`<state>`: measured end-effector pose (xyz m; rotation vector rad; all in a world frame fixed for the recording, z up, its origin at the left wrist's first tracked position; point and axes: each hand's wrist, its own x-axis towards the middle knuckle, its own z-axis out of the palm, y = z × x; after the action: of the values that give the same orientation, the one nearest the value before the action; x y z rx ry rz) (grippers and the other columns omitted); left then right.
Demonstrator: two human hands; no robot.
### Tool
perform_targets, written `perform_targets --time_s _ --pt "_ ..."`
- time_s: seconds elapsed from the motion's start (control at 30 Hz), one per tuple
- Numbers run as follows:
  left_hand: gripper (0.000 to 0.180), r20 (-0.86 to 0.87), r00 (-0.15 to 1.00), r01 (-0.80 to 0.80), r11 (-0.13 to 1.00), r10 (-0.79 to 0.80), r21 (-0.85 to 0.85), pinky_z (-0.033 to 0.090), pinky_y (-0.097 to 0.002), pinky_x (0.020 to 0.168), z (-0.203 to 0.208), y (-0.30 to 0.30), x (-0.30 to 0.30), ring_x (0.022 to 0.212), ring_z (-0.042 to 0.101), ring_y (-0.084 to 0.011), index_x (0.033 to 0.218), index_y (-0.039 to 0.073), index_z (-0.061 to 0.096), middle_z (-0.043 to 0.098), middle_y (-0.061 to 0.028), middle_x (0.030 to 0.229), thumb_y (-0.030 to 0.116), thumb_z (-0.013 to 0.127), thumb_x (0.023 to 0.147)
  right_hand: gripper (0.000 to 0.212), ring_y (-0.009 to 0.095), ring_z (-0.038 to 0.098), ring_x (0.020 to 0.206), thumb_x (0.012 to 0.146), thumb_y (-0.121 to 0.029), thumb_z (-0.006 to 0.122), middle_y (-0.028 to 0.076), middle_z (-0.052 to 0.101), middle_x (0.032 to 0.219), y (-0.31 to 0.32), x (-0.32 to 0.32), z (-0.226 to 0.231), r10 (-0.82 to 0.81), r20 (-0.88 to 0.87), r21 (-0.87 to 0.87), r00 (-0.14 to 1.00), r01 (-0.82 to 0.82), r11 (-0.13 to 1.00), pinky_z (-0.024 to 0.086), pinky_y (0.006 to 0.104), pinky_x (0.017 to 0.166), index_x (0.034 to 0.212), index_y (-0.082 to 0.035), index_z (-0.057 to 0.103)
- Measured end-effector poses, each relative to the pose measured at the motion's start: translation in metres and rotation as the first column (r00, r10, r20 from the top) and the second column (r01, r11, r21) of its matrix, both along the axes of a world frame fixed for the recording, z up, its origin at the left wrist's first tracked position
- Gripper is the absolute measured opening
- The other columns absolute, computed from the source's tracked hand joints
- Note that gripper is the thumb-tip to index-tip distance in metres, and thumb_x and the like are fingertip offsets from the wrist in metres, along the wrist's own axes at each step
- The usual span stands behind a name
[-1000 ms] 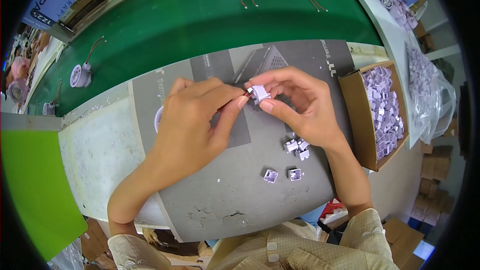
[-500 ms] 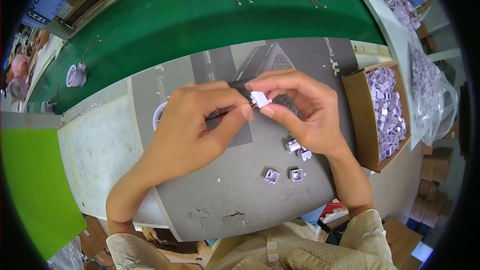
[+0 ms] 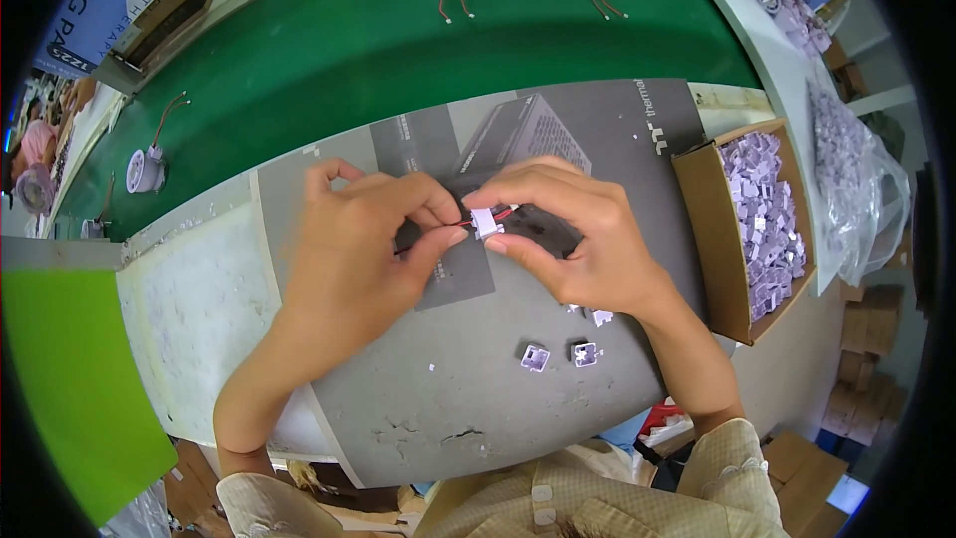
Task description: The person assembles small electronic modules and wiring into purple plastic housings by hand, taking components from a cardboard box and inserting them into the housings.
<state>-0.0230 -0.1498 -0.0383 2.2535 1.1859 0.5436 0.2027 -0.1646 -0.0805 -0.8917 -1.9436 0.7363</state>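
Observation:
My right hand (image 3: pixel 583 239) pinches a small white plastic housing (image 3: pixel 485 223) between thumb and index finger above the middle of the mat. My left hand (image 3: pixel 363 239) has its thumb and index finger closed on thin red and black wires (image 3: pixel 464 224) that lead into the housing. On the housing's right side, a short length of red wire (image 3: pixel 505 212) shows, with a small white tip. Two open white housings (image 3: pixel 535 358) lie below on the mat, and others (image 3: pixel 599 317) are partly hidden by my right hand.
The grey printed mat (image 3: pixel 448 399) has cracks near its front edge. A cardboard box (image 3: pixel 717 209) full of small white housings stands on the right. Across the green belt (image 3: pixel 349 110) sit several round white parts (image 3: pixel 144 170) with trailing wires. Clear plastic bags (image 3: pixel 866 209) hang at the far right.
Both hands have shifted left with the housing, which has turned. Red wire now shows on both its sides. The round white part beside my left hand is now hidden. Parts on the belt have shifted left.

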Motion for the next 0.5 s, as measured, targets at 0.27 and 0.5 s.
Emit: perform_targets --time_s 0.27,0.5 --pt "0.014 -0.397 0.896 -0.048 0.931 0.201 0.361 0.027 -0.0545 0.115 0.001 -0.033 0.008 0.105 0.063 -0.0218 0.087 0.008 0.070 0.067 -0.0049 0.105 0.013 0.078 0.077 0.033 0.032 0.061 0.100 0.074 0.002 0.077 0.011 0.070 0.099 0.000 0.005 -0.004 -0.054 0.178 -0.014 0.983 0.057 0.998 0.051 0.0411 0.086 0.106 -0.004 0.068" --pt "0.004 -0.326 0.929 -0.032 0.914 0.176 0.404 0.033 -0.0525 0.113 -0.022 -0.025 0.013 0.107 0.062 -0.0212 0.074 0.007 0.070 0.067 -0.0051 0.095 0.006 0.071 0.078 0.039 0.032 0.060 0.103 0.074 0.002 0.076 0.012 0.069 0.097 -0.003 0.002 -0.006 -0.110 0.279 0.019 0.954 0.109 0.994 0.048 0.0440 0.089 0.111 -0.005 0.066"
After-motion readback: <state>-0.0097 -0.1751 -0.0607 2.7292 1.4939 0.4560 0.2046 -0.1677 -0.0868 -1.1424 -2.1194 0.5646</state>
